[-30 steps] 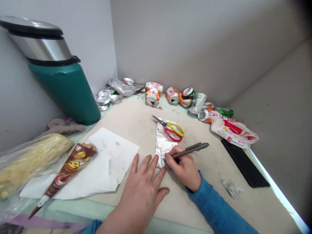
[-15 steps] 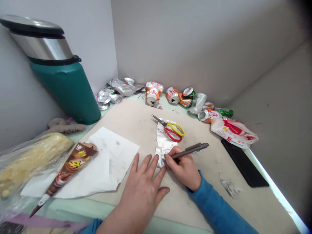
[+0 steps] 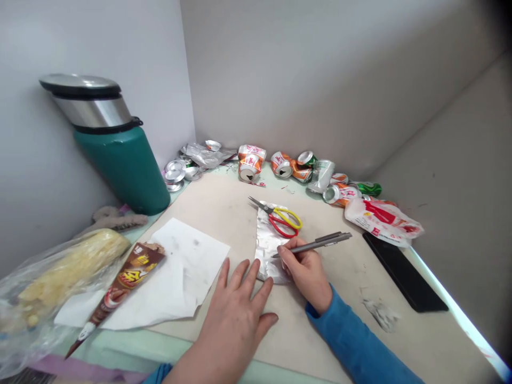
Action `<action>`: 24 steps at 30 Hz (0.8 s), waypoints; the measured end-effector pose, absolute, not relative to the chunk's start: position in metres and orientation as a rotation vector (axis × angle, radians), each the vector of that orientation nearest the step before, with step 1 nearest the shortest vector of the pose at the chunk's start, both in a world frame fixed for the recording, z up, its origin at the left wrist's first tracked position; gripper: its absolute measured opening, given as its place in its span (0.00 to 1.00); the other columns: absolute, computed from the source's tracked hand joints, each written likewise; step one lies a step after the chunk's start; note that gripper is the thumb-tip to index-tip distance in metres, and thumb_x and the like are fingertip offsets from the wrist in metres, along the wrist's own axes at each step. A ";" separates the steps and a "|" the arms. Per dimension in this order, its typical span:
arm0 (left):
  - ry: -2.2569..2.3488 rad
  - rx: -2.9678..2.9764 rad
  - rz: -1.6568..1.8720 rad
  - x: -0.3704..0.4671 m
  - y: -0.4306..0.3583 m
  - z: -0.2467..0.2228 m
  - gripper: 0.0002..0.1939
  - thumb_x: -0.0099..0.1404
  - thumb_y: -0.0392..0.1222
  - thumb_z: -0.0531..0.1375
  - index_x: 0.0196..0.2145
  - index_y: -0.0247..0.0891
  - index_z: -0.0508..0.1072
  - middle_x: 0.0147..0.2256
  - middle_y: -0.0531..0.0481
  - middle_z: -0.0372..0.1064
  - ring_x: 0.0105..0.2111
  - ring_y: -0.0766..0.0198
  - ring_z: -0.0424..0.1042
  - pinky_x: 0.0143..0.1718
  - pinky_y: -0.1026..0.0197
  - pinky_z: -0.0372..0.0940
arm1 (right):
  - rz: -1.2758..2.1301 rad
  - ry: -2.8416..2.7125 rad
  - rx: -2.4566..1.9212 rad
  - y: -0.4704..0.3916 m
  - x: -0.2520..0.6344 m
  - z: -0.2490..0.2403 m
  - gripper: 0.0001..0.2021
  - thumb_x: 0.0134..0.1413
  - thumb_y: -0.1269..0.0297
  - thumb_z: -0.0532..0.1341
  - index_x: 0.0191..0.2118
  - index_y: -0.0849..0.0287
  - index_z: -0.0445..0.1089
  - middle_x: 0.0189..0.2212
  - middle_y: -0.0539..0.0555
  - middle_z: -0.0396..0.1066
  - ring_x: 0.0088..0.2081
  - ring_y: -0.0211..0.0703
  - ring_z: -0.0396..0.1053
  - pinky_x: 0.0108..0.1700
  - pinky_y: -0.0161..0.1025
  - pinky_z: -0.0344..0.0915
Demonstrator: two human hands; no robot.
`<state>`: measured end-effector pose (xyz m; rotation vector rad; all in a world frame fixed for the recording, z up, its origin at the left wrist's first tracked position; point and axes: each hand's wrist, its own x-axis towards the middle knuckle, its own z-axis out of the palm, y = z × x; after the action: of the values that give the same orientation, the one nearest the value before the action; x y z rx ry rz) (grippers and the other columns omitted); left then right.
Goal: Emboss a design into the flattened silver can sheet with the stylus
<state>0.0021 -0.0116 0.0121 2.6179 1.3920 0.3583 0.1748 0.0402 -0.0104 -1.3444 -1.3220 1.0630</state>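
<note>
A flattened silver metal sheet point(image 3: 270, 245) lies on the beige board, with red-and-yellow-handled scissors point(image 3: 283, 217) across its upper part. My right hand point(image 3: 306, 269) pinches a dark grey pen point(image 3: 326, 241), its tip over the sheet; whether it touches the metal is hard to tell. Spread flat with nothing in it, my left hand point(image 3: 238, 309) rests on the board, its fingertips at the sheet's lower left edge. White paper point(image 3: 188, 266) lies left of that hand, and a brown cone wrapper point(image 3: 124, 282) rests on it.
Crushed cans point(image 3: 252, 164) and metal scraps point(image 3: 206, 154) line the back wall. A teal bottle point(image 3: 128, 170) stands at the left, behind a plastic bag of yellow food point(image 3: 72, 269). At the right are a red-and-white packet point(image 3: 382, 220) and a black phone point(image 3: 406, 272).
My right hand and the pen have shifted slightly right, uncovering more of the sheet. The pen is tilted flatter. The camera view has moved a little, so the background sits lower.
</note>
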 end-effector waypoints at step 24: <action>2.570 2.305 0.409 -0.139 -0.025 0.019 0.25 0.67 0.49 0.49 0.55 0.27 0.58 0.42 0.34 0.68 0.41 0.46 0.68 0.40 0.47 0.64 | 0.997 -1.499 -1.505 0.043 0.180 -0.013 0.15 0.52 0.48 0.58 0.27 0.55 0.63 0.16 0.46 0.62 0.20 0.39 0.58 0.22 0.35 0.56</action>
<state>-0.1388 -0.0254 0.0189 2.3048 2.5702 0.4093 0.1801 0.0426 -0.0126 -1.5052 -1.4990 0.9967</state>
